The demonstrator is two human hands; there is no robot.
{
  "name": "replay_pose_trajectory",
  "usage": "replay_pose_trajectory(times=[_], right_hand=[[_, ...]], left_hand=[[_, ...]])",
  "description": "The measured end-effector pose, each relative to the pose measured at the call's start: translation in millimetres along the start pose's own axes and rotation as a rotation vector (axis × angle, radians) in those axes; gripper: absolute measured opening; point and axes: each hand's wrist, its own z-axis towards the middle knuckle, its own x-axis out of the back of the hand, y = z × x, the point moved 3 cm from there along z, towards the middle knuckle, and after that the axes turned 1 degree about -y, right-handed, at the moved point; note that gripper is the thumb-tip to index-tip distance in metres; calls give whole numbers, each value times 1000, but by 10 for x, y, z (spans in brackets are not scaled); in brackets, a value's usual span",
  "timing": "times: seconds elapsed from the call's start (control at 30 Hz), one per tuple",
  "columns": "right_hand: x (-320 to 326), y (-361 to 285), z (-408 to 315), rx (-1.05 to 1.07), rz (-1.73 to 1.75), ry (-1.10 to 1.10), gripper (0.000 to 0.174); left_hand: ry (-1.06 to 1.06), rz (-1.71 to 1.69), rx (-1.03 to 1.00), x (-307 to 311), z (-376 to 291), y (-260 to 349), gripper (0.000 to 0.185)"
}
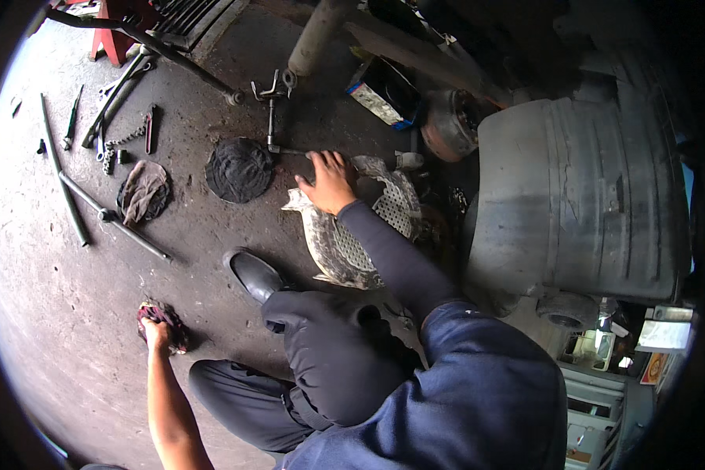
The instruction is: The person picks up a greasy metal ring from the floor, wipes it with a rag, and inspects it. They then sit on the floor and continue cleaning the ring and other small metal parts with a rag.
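My left hand is closed around a crumpled dark red rag on the concrete floor. On the far end of a ratchet handle lie the fingertips of my right hand, its thumb apart; whether they grip the handle is unclear. From the ratchet's head a socket extension runs to a forked metal part. Under my right forearm lies a dirty white perforated piece, partly covered by the arm. Beside the ratchet is a round black cloth.
Left lie a pinkish rag, a four-way lug wrench, a chain wrench and a pipe. A bent rod and shock absorber stand ahead. Right are a carton, a brake drum and a large ribbed grey surface.
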Motion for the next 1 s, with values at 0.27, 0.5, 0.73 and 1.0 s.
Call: replay_pose_trajectory(times=[0.27,0.5,0.73,1.0], right_hand=[[1230,611,489,-123,-109,34,44],[2863,3221,631,-754,-1392,-616,63],[2661,4395,385,-823,-1599,-667,86],[2525,3528,182,-744,-1591,-606,69]], left_hand=[[118,86,-258,73,85,65,25],[178,270,-394,120,318,65,12],[-403,-581,-180,222,1029,-251,29],[274,408,-406,200,272,-53,12]])
